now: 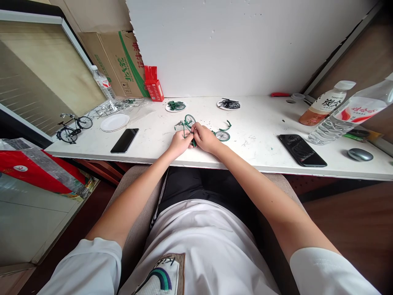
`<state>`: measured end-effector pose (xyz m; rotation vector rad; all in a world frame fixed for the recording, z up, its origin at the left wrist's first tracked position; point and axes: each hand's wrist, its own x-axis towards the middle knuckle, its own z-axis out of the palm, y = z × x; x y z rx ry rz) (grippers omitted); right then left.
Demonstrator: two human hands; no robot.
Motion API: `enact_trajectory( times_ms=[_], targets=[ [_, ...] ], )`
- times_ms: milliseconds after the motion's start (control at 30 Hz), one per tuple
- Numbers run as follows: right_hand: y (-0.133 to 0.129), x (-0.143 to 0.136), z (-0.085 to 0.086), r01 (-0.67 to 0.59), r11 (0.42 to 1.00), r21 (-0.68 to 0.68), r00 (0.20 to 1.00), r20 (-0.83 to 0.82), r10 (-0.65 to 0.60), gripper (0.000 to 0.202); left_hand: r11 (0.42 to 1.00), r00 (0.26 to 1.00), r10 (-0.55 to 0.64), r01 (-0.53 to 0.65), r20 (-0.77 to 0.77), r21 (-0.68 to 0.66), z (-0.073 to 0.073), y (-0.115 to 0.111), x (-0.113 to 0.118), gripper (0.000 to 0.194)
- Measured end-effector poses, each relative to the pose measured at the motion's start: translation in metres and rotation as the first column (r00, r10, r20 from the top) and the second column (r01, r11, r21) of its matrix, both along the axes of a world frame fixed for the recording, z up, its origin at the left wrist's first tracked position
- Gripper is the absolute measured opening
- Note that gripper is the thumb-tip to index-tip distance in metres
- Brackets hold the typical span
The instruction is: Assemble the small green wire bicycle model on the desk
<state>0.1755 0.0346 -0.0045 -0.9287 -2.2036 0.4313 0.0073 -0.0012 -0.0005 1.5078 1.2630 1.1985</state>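
A green model bicycle (189, 120), partly built with one spoked wheel and silver handlebars showing, is held near the table's front edge. My left hand (180, 140) pinches its frame from the left. From the right, my right hand (204, 137) has its fingers closed on the same bicycle, close to the left fingertips. The fingers hide the spot where they meet. Just right of my right hand lie a loose green wheel (222, 135) and a curved green mudguard piece (227, 124).
Small plates with green parts (176, 106) and black parts (229, 104) stand behind. At left are a finished black model bicycle (73, 128), a white plate (114, 122) and a phone (124, 140). Another phone (302, 150), a mouse (360, 154) and bottles (326, 102) are at right.
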Motion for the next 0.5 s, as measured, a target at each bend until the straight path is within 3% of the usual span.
enact_trajectory(
  times_ms=[500],
  targets=[
    [0.0008, -0.0003, -0.0019, 0.005, 1.000, 0.012, 1.000, -0.010, -0.005, 0.023, 1.000, 1.000, 0.011, -0.010, 0.014, -0.018, 0.0043, -0.0027, 0.0020, 0.019]
  ],
)
